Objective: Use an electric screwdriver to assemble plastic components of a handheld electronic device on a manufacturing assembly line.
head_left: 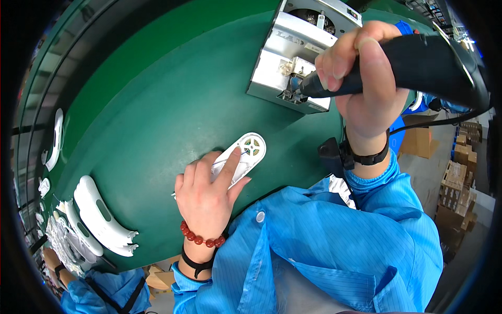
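Observation:
My right hand (368,78) is wrapped round a black electric screwdriver (431,65), held nearly level with its cord trailing off to the right. The driver's tip reaches the front outlet of a metal screw feeder (277,57) at the far edge of the table; whether a screw sits on the bit is too small to tell. Nearer to me, my left hand (204,183) holds an oval white plastic housing (253,146) against the green tabletop. Its index finger lies along the housing's inside, beside a round spoked opening, and the thumb is at the near edge. The palm hides the housing's lower end.
Curved white plastic shells (99,217) lie at the left, beside a pile of white parts (63,243). Another white shell (56,138) sits farther along the table's left edge. A co-worker's blue sleeve (112,290) shows at lower left. Cardboard boxes (457,183) stand on the floor at right.

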The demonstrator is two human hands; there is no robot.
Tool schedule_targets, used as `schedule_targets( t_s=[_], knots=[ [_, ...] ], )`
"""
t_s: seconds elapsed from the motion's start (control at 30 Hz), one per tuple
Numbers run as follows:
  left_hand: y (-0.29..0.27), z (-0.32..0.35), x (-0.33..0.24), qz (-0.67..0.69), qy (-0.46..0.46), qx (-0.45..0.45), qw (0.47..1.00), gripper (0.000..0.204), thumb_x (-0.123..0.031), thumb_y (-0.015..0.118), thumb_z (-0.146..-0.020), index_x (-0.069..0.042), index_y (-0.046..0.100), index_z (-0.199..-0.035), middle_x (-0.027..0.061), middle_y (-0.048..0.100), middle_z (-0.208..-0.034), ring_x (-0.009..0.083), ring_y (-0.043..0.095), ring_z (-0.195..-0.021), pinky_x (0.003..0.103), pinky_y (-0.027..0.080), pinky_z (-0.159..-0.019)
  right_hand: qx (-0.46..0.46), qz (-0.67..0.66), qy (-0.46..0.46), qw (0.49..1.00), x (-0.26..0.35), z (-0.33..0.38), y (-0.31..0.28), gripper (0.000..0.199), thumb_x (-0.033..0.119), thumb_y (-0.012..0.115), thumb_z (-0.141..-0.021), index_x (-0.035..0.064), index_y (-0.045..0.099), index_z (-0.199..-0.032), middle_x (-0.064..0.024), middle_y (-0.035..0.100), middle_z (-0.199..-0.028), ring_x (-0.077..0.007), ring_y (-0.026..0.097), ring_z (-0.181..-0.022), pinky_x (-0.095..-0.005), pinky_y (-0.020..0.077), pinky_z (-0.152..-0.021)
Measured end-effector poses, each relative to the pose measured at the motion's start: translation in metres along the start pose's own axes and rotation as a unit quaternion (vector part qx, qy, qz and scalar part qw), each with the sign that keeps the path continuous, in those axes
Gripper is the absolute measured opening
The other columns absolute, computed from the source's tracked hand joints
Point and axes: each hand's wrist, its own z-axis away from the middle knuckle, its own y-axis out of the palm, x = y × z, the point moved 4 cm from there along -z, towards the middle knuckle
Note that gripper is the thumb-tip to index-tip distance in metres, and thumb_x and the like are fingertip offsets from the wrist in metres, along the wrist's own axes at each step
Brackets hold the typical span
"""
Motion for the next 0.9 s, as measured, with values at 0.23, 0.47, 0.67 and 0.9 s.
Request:
schedule_targets(
  t_s=[0.23,0.47,0.67,0.9],
  knots=[
    [-0.003,-0.009,0.0,0.022,-0.001,-0.018,1.0,0.051,-0.031,0.079,-0.064,-0.019,0.07,-0.113,0.0019,0.063,-0.105,0.0219,0.057,-0.086,0.035,0.044,-0.07,0.007,-0.027,0.078,0.997,0.001,0.012,0.017,0.015,0.018,0.045,-0.096,0.0037,0.047,-0.1,-0.0065,0.05,-0.067,-0.0146,0.047,-0.052,-0.0316,0.0414,-0.051],
    [0.0,-0.008,0.003,0.027,0.007,-0.03,0.999,0.052,-0.03,0.08,-0.064,-0.02,0.069,-0.113,-0.0001,0.063,-0.102,0.0193,0.058,-0.079,0.033,0.041,-0.065,0.039,-0.111,0.148,0.982,0.012,0.052,0.059,0.025,0.026,0.059,-0.093,0.0084,0.044,-0.102,-0.0042,0.054,-0.069,-0.0149,0.051,-0.052,-0.0307,0.0431,-0.05],
    [-0.003,-0.005,0.004,0.03,0.006,-0.034,0.999,0.052,-0.032,0.08,-0.064,-0.022,0.069,-0.114,-0.0002,0.063,-0.102,0.0191,0.058,-0.079,0.033,0.041,-0.065,0.032,-0.113,0.166,0.979,0.004,0.058,0.066,0.029,0.03,0.062,-0.092,0.0088,0.045,-0.101,-0.0041,0.055,-0.068,-0.015,0.051,-0.053,-0.0306,0.0436,-0.05],
    [-0.006,-0.001,0.006,0.031,0.007,-0.039,0.999,0.052,-0.033,0.079,-0.065,-0.023,0.069,-0.115,0.0,0.063,-0.102,0.019,0.058,-0.079,0.034,0.041,-0.065,0.036,-0.114,0.159,0.98,0.0,0.063,0.072,0.027,0.029,0.061,-0.093,0.0085,0.044,-0.098,-0.0042,0.053,-0.066,-0.0148,0.051,-0.051,-0.0304,0.0438,-0.049]
  ],
)
